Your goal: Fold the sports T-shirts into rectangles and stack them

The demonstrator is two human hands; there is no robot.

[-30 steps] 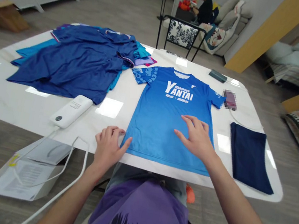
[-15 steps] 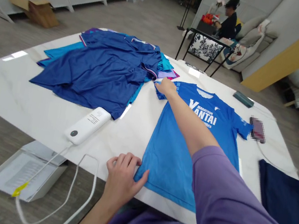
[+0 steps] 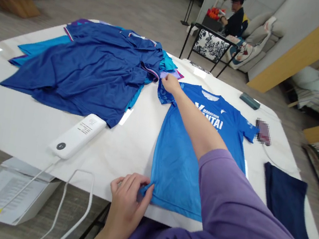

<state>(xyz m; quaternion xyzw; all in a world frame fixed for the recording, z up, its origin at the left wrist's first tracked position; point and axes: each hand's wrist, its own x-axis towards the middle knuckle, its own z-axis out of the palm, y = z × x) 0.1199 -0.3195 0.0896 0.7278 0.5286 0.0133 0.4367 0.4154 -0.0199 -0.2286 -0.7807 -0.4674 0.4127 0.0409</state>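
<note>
A blue T-shirt point(image 3: 180, 168) with white lettering lies spread flat on the white table point(image 3: 104, 155), its hem towards me. My left hand point(image 3: 129, 192) pinches the shirt's lower left corner between thumb and fingers. Stretched out across the shirt, my right hand point(image 3: 171, 84) is closed on the edge of its left-hand sleeve point(image 3: 165, 96). My right forearm covers part of the lettering. Just left of my right hand is a heap of dark blue shirts point(image 3: 91, 67), with turquoise and purple cloth showing underneath.
A white power bank point(image 3: 78, 136) with a white cable sits near the front edge. Folded navy cloth point(image 3: 284, 197) and a dark green case point(image 3: 250, 101) lie to the right. Beyond the table stand a chair point(image 3: 211, 44) and a seated person point(image 3: 235, 22).
My left fingers, spread beside the hem corner before, now pinch it. My right hand has closed on the sleeve edge. The whole view has shifted slightly.
</note>
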